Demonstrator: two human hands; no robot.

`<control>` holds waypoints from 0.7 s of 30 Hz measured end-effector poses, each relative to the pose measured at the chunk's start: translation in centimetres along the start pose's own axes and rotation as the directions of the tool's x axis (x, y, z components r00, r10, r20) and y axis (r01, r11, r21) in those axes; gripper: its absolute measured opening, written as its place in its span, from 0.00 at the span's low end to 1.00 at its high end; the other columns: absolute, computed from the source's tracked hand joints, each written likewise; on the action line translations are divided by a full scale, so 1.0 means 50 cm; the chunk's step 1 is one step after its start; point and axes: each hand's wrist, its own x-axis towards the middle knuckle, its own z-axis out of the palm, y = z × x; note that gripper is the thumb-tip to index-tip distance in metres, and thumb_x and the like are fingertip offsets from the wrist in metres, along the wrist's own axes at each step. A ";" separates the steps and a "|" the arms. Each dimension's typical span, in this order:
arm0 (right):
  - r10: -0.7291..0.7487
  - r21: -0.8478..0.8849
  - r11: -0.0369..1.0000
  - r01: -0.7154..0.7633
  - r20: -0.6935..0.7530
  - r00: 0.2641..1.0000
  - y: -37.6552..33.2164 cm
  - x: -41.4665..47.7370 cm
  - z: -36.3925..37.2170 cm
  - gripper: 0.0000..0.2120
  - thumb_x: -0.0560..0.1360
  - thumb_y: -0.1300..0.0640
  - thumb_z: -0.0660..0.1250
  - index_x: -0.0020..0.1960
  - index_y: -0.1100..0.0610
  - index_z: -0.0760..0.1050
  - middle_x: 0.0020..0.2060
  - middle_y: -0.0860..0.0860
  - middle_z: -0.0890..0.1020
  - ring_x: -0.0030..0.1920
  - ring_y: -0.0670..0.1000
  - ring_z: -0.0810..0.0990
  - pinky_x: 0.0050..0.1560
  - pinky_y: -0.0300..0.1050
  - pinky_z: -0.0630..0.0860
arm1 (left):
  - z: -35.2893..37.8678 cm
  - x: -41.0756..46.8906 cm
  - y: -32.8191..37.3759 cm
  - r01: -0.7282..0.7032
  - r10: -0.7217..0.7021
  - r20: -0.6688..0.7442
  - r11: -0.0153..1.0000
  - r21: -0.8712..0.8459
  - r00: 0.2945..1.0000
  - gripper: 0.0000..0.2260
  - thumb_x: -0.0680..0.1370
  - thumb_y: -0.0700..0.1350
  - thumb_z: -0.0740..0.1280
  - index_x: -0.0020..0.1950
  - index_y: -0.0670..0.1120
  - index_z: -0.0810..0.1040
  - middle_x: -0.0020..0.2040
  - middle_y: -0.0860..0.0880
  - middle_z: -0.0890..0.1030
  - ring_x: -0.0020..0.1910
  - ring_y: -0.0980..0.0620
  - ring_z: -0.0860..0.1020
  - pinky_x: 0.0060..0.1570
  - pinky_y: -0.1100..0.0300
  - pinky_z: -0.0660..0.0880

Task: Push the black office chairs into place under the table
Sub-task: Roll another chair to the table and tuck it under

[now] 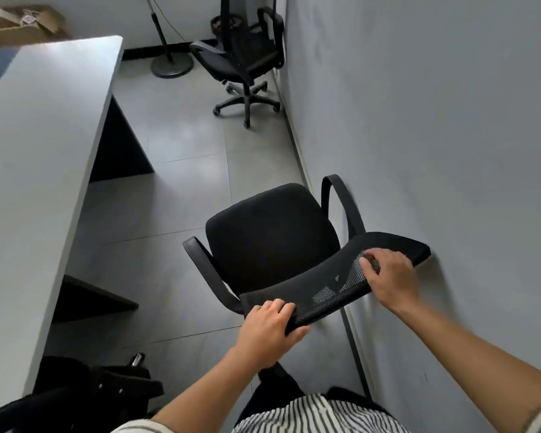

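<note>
We hold the near chair (pixel 272 242) by its backrest top, left hand (pixel 267 326) and right hand (pixel 391 276) with fingers (pixel 370 260) curled shut on it. It stands against the wall, apart from the bench (pixel 44 135). We judge the job barely begun: the far chair (pixel 241 57) also waits.

The near chair (pixel 272 242) was upholstered in matt black cloth on the seat, and its backrest (pixel 341 282) was made of open black mesh, while the armrests (pixel 344 201) were formed of smooth, faintly glossy black plastic. The surface (pixel 44 145) was finished in a smooth, matt pale laminate. The floor (pixel 175 195) was laid with grey tiles of a dull sheen. A striped woven cloth garment (pixel 313 414) was seen below.
</note>
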 end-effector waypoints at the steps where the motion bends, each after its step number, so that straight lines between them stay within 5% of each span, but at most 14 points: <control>1: 0.015 -0.035 0.999 -0.014 0.043 0.999 0.000 0.005 0.012 0.14 0.76 0.49 0.61 0.50 0.56 0.81 0.44 0.54 0.85 0.47 0.57 0.81 0.61 0.53 0.67 | 0.004 0.001 -0.009 -0.021 0.021 -0.010 1.000 0.003 1.000 0.30 0.74 0.68 0.49 0.66 0.49 0.68 0.61 0.50 0.75 0.59 0.49 0.72 0.58 0.53 0.69; 8: -0.096 -0.152 0.983 0.107 0.077 0.992 -0.052 0.026 0.055 0.23 0.72 0.42 0.51 0.40 0.52 0.81 0.35 0.50 0.84 0.36 0.55 0.80 0.42 0.48 0.74 | -0.055 0.018 -0.113 -0.057 0.057 -0.007 0.998 -0.025 0.998 0.32 0.73 0.71 0.49 0.64 0.50 0.70 0.60 0.52 0.76 0.58 0.53 0.73 0.58 0.58 0.68; 13: -0.139 -0.175 0.972 0.155 0.096 0.986 -0.105 0.106 0.085 0.23 0.72 0.42 0.50 0.39 0.51 0.80 0.35 0.49 0.82 0.36 0.53 0.78 0.40 0.45 0.69 | -0.091 0.072 -0.192 0.070 -0.076 -0.070 0.993 -0.093 0.995 0.38 0.67 0.77 0.50 0.60 0.50 0.74 0.55 0.54 0.78 0.52 0.53 0.75 0.52 0.59 0.70; 21: -0.248 -0.230 0.933 0.278 0.149 0.957 -0.131 0.300 0.114 0.20 0.71 0.44 0.52 0.37 0.52 0.80 0.32 0.49 0.81 0.33 0.53 0.77 0.37 0.46 0.70 | -0.137 0.204 -0.225 0.208 -0.239 -0.140 0.956 -0.206 0.961 0.34 0.72 0.73 0.45 0.58 0.52 0.76 0.53 0.56 0.79 0.50 0.55 0.75 0.48 0.61 0.69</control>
